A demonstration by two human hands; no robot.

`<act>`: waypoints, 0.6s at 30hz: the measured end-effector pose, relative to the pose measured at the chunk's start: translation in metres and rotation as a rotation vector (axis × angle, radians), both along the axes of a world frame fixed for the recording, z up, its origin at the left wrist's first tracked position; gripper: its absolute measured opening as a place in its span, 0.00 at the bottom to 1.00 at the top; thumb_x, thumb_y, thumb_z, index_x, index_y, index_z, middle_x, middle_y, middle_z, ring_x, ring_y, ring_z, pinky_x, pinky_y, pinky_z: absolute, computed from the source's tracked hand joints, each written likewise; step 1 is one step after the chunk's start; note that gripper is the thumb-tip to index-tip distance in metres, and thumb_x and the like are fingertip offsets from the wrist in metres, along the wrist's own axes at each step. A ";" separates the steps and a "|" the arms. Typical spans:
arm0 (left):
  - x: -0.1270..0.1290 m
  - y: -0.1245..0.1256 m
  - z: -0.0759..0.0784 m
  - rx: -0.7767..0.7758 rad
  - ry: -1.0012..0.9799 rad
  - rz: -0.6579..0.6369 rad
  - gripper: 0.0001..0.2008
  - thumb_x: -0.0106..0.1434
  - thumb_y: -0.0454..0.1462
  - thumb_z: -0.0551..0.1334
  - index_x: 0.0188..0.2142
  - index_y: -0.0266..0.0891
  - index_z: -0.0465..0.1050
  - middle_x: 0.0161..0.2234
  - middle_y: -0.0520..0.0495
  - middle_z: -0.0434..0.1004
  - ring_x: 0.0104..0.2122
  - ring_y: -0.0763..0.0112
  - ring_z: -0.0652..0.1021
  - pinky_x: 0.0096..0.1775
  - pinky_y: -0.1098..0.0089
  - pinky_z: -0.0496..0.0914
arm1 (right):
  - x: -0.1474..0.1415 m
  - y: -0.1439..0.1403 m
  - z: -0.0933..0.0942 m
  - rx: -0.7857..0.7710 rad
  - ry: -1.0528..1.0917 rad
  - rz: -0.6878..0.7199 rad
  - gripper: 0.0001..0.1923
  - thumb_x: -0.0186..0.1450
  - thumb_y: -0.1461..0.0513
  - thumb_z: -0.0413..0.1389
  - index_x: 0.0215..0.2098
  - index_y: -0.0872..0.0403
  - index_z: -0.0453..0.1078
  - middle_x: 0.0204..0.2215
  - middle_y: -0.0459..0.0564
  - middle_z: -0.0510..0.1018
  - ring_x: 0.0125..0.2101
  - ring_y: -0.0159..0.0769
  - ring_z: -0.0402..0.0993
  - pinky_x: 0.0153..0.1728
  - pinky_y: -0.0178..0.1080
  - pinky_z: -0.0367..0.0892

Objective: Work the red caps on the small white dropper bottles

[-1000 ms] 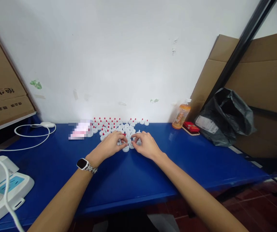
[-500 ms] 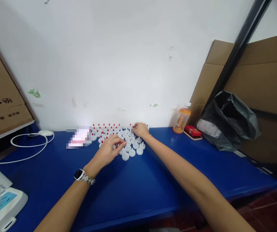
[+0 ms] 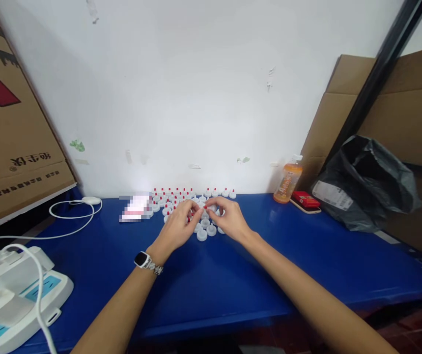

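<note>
With fingers nearly closed, the left hand [image 3: 181, 223] and right hand [image 3: 232, 219] are pinching a red-tipped white cap [image 3: 211, 209] near centre, upside-down Chinese lettering [image 3: 31, 160] is showing on the ten-o'clock box [image 3: 15, 125], and bare table [image 3: 211, 285] is stretching toward six.

bright, soft light on a pale wall [image 3: 196, 88], dim floor [image 3: 409, 332] below
the wall grays toward the upper left; a white glow sits above a pixelated item [image 3: 136, 207]; wide-angle stretch pulls at the cardboard [image 3: 8, 128] on the left edge; the small caps [image 3: 202, 235] look soft.
</note>
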State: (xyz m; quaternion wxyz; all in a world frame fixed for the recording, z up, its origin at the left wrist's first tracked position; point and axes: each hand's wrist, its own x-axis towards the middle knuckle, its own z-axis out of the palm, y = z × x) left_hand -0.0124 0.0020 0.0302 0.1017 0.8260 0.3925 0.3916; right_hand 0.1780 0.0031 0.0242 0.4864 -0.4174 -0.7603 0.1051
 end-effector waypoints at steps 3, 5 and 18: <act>0.006 -0.008 0.000 0.063 0.104 -0.028 0.12 0.73 0.43 0.48 0.38 0.41 0.65 0.35 0.48 0.71 0.36 0.66 0.72 0.38 0.66 0.66 | -0.008 -0.021 0.001 -0.014 0.042 0.048 0.08 0.63 0.64 0.55 0.39 0.52 0.74 0.35 0.46 0.79 0.29 0.32 0.70 0.32 0.35 0.66; 0.008 -0.010 0.001 0.121 0.178 -0.042 0.12 0.73 0.41 0.46 0.37 0.41 0.64 0.35 0.47 0.70 0.36 0.65 0.71 0.39 0.65 0.66 | -0.011 -0.027 0.001 -0.034 0.059 0.025 0.07 0.62 0.64 0.55 0.39 0.53 0.73 0.32 0.45 0.78 0.28 0.32 0.69 0.32 0.35 0.66; 0.025 -0.002 -0.005 -0.032 -0.241 0.101 0.21 0.72 0.44 0.48 0.23 0.39 0.57 0.18 0.56 0.57 0.20 0.76 0.61 0.25 0.70 0.53 | -0.025 -0.027 0.005 0.256 -0.022 -0.026 0.09 0.67 0.67 0.50 0.43 0.52 0.68 0.42 0.53 0.76 0.46 0.41 0.72 0.48 0.42 0.69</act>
